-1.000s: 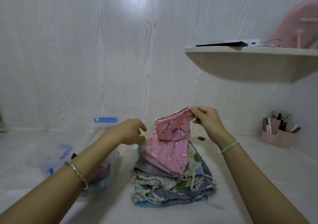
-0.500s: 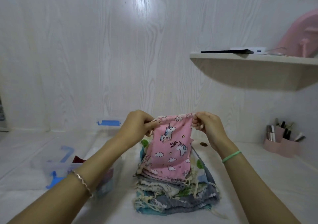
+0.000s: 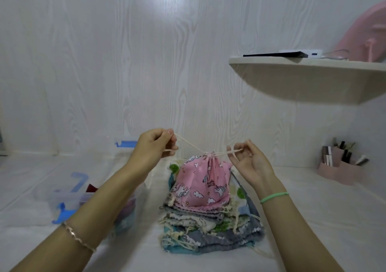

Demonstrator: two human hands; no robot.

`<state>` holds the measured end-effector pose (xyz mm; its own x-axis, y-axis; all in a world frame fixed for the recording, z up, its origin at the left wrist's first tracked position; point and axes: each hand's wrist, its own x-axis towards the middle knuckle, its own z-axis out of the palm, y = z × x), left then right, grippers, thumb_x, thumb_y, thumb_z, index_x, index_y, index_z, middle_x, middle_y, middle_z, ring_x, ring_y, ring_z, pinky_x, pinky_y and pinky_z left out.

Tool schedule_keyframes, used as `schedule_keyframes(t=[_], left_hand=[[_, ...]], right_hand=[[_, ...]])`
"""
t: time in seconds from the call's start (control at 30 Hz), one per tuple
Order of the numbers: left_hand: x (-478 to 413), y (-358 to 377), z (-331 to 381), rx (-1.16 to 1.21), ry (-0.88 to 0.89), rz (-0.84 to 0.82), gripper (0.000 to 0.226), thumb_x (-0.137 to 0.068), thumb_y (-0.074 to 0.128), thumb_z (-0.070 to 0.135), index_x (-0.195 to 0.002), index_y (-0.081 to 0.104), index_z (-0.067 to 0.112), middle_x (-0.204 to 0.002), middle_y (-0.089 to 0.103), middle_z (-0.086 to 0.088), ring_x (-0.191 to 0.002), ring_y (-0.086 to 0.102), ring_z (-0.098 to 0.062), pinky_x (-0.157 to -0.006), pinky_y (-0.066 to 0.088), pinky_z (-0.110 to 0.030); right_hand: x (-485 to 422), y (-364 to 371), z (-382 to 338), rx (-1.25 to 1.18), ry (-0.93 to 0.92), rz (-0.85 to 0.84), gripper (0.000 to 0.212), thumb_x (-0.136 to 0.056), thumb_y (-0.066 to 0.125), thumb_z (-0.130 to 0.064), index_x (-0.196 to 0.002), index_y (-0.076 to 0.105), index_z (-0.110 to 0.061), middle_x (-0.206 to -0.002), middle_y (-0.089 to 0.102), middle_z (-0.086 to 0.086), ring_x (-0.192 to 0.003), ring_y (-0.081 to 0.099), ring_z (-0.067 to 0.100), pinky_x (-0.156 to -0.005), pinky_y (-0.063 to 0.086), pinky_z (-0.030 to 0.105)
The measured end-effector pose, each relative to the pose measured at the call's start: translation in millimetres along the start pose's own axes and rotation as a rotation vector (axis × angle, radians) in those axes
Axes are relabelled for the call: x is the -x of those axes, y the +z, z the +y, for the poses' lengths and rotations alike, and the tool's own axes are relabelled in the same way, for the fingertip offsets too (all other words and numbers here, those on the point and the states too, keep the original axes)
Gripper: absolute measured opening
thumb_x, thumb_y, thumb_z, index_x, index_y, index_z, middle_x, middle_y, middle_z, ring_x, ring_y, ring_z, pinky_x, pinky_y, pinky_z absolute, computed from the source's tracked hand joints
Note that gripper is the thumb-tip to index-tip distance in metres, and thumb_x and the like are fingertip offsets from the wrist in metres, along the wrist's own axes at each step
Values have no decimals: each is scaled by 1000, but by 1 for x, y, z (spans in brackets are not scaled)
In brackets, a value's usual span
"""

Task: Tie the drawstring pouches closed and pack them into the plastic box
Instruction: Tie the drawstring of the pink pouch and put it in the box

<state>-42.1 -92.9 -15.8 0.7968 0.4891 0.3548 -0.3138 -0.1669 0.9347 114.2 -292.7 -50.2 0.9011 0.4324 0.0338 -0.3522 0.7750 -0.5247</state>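
A pink unicorn-print pouch hangs upright above a stack of folded pouches, its mouth gathered shut. Two cream drawstring ends run out sideways from the gathered top. My left hand pinches the left cord, raised up and to the left of the pouch. Just to the right of the pouch top, my right hand pinches the other cord. The clear plastic box with blue clips stands at the left, partly behind my left forearm, with dark red and purple cloth inside.
A clear lid with a blue clip lies behind the box near the wall. A pink organiser with small tubes stands at the right. A white wall shelf juts out above it. The surface is white.
The pouch's flat open top, held by both hands before, is now cinched shut. Both hands have moved apart, pulling the drawstrings out sideways.
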Motion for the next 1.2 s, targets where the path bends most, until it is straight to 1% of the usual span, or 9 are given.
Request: schedule_keyframes(t=[0.13, 0.27, 0.43, 0.6, 0.7, 0.83, 0.93, 1.07, 1.2], left_hand=[[-6, 10, 18, -27, 37, -105, 30, -101, 44, 21, -80, 62, 9, -97, 71, -10, -89, 71, -20, -83, 56, -32], [-15, 28, 30, -123, 46, -201, 28, -100, 46, 24, -84, 64, 12, -87, 69, -4, -76, 66, -9, -77, 53, -27], [-31, 47, 34, -141, -62, -307, 29, -99, 49, 25, -97, 68, 3, -81, 64, -6, -73, 60, -14, -75, 55, -26], [-28, 55, 12, -282, -141, -450, 37, -99, 48, 37, -107, 62, 4, -88, 68, -14, -73, 62, -22, -70, 54, -30], [-25, 50, 1, -353, 0, -418, 25, -91, 63, 27, -93, 73, 4, -71, 67, -11, -58, 56, -13, -56, 46, -18], [-29, 43, -7, -379, 20, -363, 13, -82, 75, 17, -90, 77, 7, -67, 70, -9, -51, 56, -4, -55, 46, -15], [-27, 44, -12, -391, 16, -375, 19, -84, 73, 20, -83, 76, 1, -66, 67, -11, -53, 54, -7, -54, 45, -17], [-24, 46, -14, -312, -26, -381, 30, -91, 63, 17, -83, 68, -11, -61, 59, -7, -53, 49, -10, -52, 42, -17], [-21, 44, -13, -319, -44, -406, 25, -93, 56, 13, -80, 65, -6, -59, 50, -1, -49, 40, -8, -49, 33, -17]], right_hand=[[6, 21, 10, 424, 34, -164, 14, -87, 62, -8, -96, 64, 3, -67, 51, 3, -50, 41, 5, -44, 37, 14], [24, 38, 21, 910, 65, -375, 16, -94, 54, -3, -97, 68, 5, -65, 59, 0, -50, 37, 5, -52, 33, 17], [35, 52, 22, 1121, -43, -426, 20, -90, 63, -17, -92, 75, -1, -55, 48, -2, -49, 35, 8, -49, 25, 20], [25, 45, 15, 1064, -119, -307, 26, -93, 61, -14, -71, 70, -6, -57, 46, 3, -47, 34, 8, -43, 26, 15], [19, 42, 15, 1025, -105, -272, 19, -92, 61, -12, -86, 73, 2, -57, 46, 3, -46, 34, 7, -41, 25, 14], [17, 43, 22, 1075, -146, -242, 21, -89, 67, -15, -88, 73, 5, -64, 52, 7, -51, 40, 9, -46, 31, 18], [19, 50, 26, 1087, -152, -221, 21, -86, 71, -12, -90, 69, 8, -66, 59, 12, -50, 50, 10, -46, 40, 17], [23, 57, 18, 1080, -100, -199, 25, -84, 69, -5, -104, 55, -7, -65, 55, 6, -46, 44, 9, -40, 35, 18], [30, 50, 14, 1382, -186, -329, 41, -81, 60, 7, -115, 64, -16, -78, 61, 1, -56, 53, 8, -54, 43, 22]])
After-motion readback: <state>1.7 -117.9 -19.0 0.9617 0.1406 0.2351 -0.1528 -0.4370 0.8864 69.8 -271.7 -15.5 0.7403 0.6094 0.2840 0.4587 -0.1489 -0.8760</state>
